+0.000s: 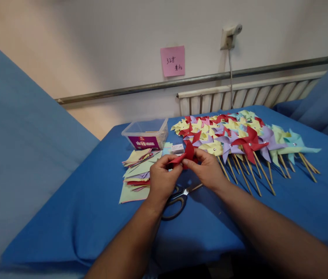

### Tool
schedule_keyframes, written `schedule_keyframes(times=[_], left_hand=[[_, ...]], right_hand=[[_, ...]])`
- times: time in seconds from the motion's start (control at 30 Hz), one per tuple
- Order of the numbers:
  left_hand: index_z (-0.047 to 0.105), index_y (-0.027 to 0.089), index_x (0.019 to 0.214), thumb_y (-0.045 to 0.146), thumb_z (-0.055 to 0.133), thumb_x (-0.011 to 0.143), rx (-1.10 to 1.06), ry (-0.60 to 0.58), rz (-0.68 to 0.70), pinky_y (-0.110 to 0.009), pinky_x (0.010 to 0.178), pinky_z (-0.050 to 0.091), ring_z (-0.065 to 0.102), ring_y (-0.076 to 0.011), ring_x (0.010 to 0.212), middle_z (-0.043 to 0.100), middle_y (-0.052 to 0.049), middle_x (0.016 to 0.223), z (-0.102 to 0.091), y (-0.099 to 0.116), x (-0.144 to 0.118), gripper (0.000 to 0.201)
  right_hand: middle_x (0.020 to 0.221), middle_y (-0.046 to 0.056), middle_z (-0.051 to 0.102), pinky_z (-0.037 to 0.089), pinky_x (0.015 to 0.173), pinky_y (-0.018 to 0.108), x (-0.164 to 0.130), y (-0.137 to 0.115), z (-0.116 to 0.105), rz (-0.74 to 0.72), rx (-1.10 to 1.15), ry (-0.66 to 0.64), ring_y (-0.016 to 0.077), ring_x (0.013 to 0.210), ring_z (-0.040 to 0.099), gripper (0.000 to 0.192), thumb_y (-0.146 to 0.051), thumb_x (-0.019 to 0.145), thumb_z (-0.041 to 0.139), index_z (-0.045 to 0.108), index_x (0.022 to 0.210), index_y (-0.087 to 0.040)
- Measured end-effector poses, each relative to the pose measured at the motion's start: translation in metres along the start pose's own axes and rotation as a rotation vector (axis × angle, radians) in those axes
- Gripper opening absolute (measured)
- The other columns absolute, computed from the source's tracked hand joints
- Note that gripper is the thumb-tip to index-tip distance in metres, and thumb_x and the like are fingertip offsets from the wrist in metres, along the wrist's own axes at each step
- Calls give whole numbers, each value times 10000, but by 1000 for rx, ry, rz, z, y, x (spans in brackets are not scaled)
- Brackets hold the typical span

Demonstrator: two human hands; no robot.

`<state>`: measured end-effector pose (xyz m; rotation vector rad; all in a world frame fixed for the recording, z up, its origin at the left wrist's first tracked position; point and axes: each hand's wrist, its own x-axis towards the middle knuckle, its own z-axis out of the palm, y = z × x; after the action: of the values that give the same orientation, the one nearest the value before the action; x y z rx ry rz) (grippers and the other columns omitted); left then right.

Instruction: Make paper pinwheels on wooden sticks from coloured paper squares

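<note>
My left hand and my right hand are raised together over the blue table, both pinching a piece of red paper with folded flaps. Black-handled scissors lie on the cloth just below my hands. Left of my left hand sits a stack of coloured paper squares. To the right lies a row of finished paper pinwheels on wooden sticks, in red, yellow, purple and light blue.
A clear plastic box with a purple label stands behind the paper stack, a small white box beside it. A pink note sticks to the wall above a radiator. Blue cushions flank the table.
</note>
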<state>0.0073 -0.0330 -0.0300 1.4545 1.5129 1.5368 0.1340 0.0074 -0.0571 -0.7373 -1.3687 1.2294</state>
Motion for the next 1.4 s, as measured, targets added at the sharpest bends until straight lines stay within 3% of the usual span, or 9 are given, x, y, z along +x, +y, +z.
schedule_keyframes(times=[0.33, 0.93, 1.4], left_hand=[[668, 161, 739, 226, 703, 678, -32, -32, -62, -222, 529, 417, 525, -107, 530, 616, 24, 611, 0, -1, 0, 96], [712, 163, 729, 203, 725, 643, -38, 5, -47, -224, 561, 434, 552, -114, 569, 653, 11, 644, -1, 1, 0, 96], [719, 162, 798, 223, 724, 658, -96, -28, -55, -225, 556, 448, 570, -119, 580, 661, 0, 672, 0, -3, 0, 153]], right_hand=[[740, 3, 668, 488, 670, 294, 1, -6, -5, 19, -22, -24, 159, 714, 580, 199, -354, 708, 725, 677, 813, -192], [732, -2, 673, 527, 647, 304, -1, -6, -1, 67, 57, 9, 157, 679, 596, 207, -360, 679, 742, 668, 789, -200], [707, -3, 654, 460, 591, 265, -4, -2, -1, -95, -209, 71, 140, 626, 574, 130, -307, 787, 635, 639, 844, -190]])
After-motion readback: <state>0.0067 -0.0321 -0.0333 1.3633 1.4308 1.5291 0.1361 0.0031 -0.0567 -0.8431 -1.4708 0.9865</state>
